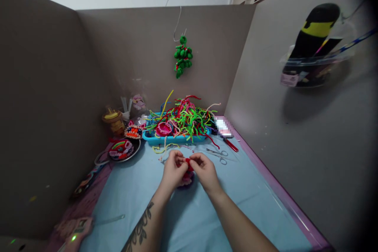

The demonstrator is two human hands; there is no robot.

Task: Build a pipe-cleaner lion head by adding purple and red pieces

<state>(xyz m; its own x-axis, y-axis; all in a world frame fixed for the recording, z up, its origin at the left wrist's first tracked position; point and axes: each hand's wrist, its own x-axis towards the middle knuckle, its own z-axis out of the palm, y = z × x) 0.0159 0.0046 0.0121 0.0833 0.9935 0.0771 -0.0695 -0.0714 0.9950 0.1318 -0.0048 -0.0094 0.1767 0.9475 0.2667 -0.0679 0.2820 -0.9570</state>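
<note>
Both hands meet over the light blue mat (189, 212) in the middle of the desk. My left hand (173, 170) and my right hand (205, 171) are closed, their fingertips pinching a small red and pink pipe-cleaner piece (188, 167) between them. Part of that piece hangs below the hands, just above the mat. Just beyond the fingers stands a blue tray (177, 137) heaped with pipe cleaners in many colours. A loose yellow pipe cleaner (162, 148) lies in front of the tray.
Scissors (219, 154) and a red-handled tool (230, 145) lie right of the hands. A plate (122, 150) with colourful crafts sits at the left, a glue gun (77, 230) near the front left. A green ornament (182, 57) hangs on the grey partition. A plastic tub (313, 67) is mounted on the right wall.
</note>
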